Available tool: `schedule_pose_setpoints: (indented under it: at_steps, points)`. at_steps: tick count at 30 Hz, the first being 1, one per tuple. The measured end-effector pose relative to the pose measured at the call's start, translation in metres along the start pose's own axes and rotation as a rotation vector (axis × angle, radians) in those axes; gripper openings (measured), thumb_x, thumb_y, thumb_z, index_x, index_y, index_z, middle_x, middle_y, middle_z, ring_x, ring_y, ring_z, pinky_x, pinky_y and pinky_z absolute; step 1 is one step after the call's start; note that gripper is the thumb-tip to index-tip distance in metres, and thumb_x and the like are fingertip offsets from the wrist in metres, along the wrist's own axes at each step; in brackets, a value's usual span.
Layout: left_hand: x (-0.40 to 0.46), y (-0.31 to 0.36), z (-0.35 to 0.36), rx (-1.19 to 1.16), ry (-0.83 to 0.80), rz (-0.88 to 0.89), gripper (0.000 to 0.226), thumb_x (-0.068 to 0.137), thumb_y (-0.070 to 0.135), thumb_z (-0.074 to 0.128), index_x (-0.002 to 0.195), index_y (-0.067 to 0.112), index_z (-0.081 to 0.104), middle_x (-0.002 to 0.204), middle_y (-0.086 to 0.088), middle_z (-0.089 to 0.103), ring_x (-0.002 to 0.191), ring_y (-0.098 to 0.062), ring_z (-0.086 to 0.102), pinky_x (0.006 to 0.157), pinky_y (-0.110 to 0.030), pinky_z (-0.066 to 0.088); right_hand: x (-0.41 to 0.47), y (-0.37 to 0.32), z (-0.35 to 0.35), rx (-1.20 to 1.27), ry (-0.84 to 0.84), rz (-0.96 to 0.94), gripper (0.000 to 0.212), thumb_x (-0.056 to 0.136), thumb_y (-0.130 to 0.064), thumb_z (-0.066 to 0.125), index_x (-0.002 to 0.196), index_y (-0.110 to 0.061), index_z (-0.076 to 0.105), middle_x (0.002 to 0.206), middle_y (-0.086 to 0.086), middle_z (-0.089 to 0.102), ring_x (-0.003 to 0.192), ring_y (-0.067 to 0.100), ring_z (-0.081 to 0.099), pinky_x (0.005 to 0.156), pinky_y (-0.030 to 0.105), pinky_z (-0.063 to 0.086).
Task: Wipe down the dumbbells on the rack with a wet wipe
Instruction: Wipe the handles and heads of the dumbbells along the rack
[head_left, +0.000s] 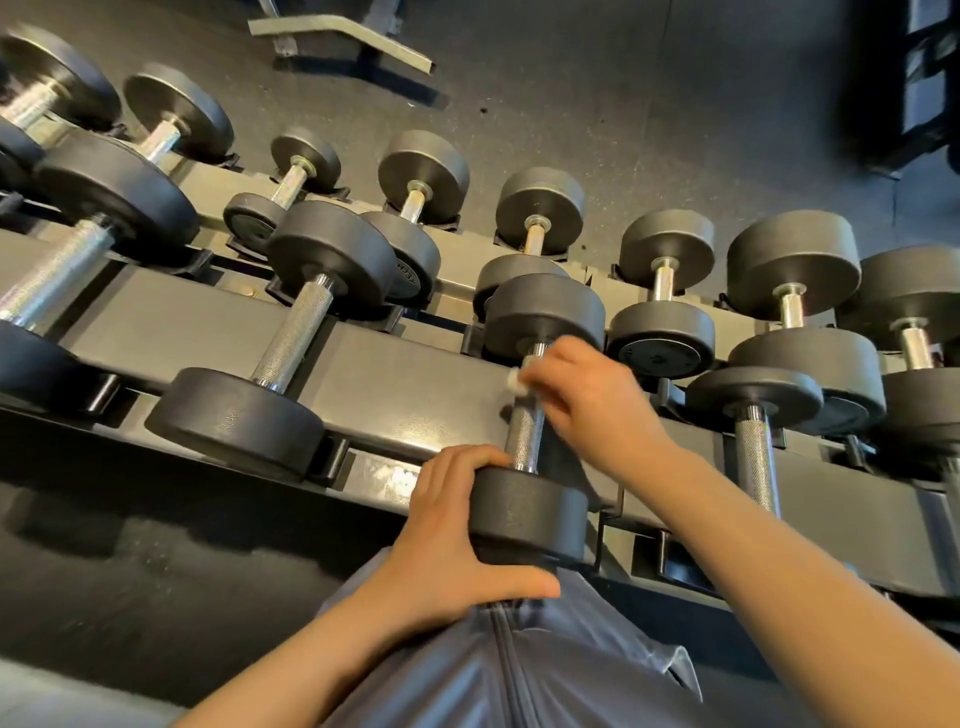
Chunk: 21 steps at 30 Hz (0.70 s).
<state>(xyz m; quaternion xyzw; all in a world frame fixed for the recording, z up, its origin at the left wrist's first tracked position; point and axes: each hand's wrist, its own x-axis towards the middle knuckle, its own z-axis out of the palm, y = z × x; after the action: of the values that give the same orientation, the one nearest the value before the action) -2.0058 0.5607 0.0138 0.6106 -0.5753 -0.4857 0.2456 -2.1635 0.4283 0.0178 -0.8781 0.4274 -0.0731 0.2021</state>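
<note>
Dumbbell (535, 415) on rack (395, 374): left hand (457, 540) grips near head; right hand (582, 400) pinches wet wipe (515, 378) against handle.

A black round-headed dumbbell (530, 415) with a knurled steel handle lies across the upper tier of the rack (405, 384), near head toward the camera. A small white wet wipe (515, 378) (mostly hidden) touches the handle's upper part. More dumbbells (275, 338) sit alongside.
</note>
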Motion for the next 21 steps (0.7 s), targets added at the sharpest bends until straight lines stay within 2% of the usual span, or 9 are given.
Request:
schedule_pose_setpoints:
  at_steps: [2,3,4,6,9,12,15,18,21]
  points:
    - [0.001,0.004,0.004,-0.02,0.064,0.005,0.049,0.066,0.067,0.058,0.106,0.046,0.04,0.116,0.025,0.037,0.112,-0.001,0.04,0.1,-0.026,0.035,0.024,0.002,-0.001,-0.263,0.038,-0.134,0.025,0.064,-0.001,0.078,0.086,-0.006,0.068,0.079,0.011,0.059,0.065,0.026,0.057,0.048,0.026,0.041]
    - [0.002,0.005,0.005,-0.024,0.095,-0.007,0.04,0.071,0.066,0.052,0.104,0.046,0.04,0.114,0.024,0.038,0.111,-0.003,0.04,0.101,-0.031,0.036,0.034,0.003,-0.001,-0.365,0.019,-0.19,0.024,0.061,-0.004,0.08,0.082,-0.007,0.068,0.075,0.009,0.058,0.063,0.025,0.055,0.047,0.025,0.038]
    - [0.003,0.006,0.006,-0.026,0.108,-0.024,0.037,0.073,0.066,0.049,0.103,0.046,0.039,0.114,0.025,0.038,0.111,-0.003,0.04,0.101,-0.032,0.036,0.04,0.004,0.001,-0.464,-0.02,-0.239,0.022,0.061,-0.01,0.081,0.08,-0.01,0.069,0.072,0.006,0.058,0.063,0.022,0.054,0.048,0.026,0.037]
    - [0.004,0.007,0.006,-0.069,0.093,-0.091,0.047,0.067,0.07,0.052,0.106,0.049,0.035,0.117,0.03,0.032,0.115,0.0,0.037,0.101,-0.025,0.035,0.038,0.006,0.006,-0.594,-0.137,-0.291,0.019,0.069,-0.019,0.077,0.087,-0.015,0.071,0.078,0.002,0.061,0.07,0.018,0.055,0.057,0.026,0.042]
    - [0.006,0.01,0.004,-0.185,0.087,-0.194,0.065,0.061,0.065,0.069,0.111,0.055,0.029,0.123,0.03,0.028,0.122,0.001,0.032,0.098,-0.015,0.032,0.034,0.013,0.008,-0.457,-0.265,-0.24,0.02,0.087,-0.015,0.062,0.106,-0.013,0.066,0.1,0.004,0.064,0.091,0.021,0.056,0.077,0.031,0.049]
    - [0.006,0.01,0.005,-0.194,0.085,-0.196,0.068,0.072,0.041,0.082,0.111,0.054,0.028,0.128,0.016,0.032,0.123,-0.002,0.032,0.091,-0.009,0.03,0.036,0.016,0.008,-0.261,-0.203,-0.255,0.019,0.076,-0.004,0.071,0.094,-0.01,0.07,0.09,0.006,0.068,0.085,0.025,0.06,0.073,0.036,0.053]
    - [0.005,0.008,0.008,-0.233,0.132,-0.194,0.074,0.072,0.034,0.083,0.114,0.055,0.026,0.125,0.02,0.031,0.124,-0.002,0.033,0.093,-0.01,0.031,0.025,0.009,0.01,-0.108,-0.217,-0.323,0.024,0.066,-0.001,0.078,0.086,-0.012,0.071,0.082,0.004,0.068,0.082,0.025,0.063,0.07,0.036,0.055]
    - [0.004,0.008,0.008,-0.297,0.188,-0.204,0.087,0.065,0.038,0.086,0.12,0.06,0.021,0.129,0.017,0.03,0.126,-0.003,0.034,0.098,-0.015,0.033,0.004,-0.001,0.004,0.045,-0.301,-0.382,0.021,0.071,-0.002,0.074,0.089,-0.013,0.071,0.084,0.001,0.069,0.084,0.02,0.062,0.078,0.026,0.046]
    - [0.006,0.008,0.008,-0.326,0.171,-0.205,0.096,0.066,0.034,0.088,0.125,0.061,0.018,0.136,0.009,0.03,0.128,-0.003,0.034,0.092,-0.008,0.034,-0.007,0.002,-0.005,0.161,-0.354,-0.394,0.019,0.077,-0.003,0.067,0.093,-0.013,0.071,0.092,-0.002,0.07,0.091,0.015,0.06,0.083,0.013,0.034]
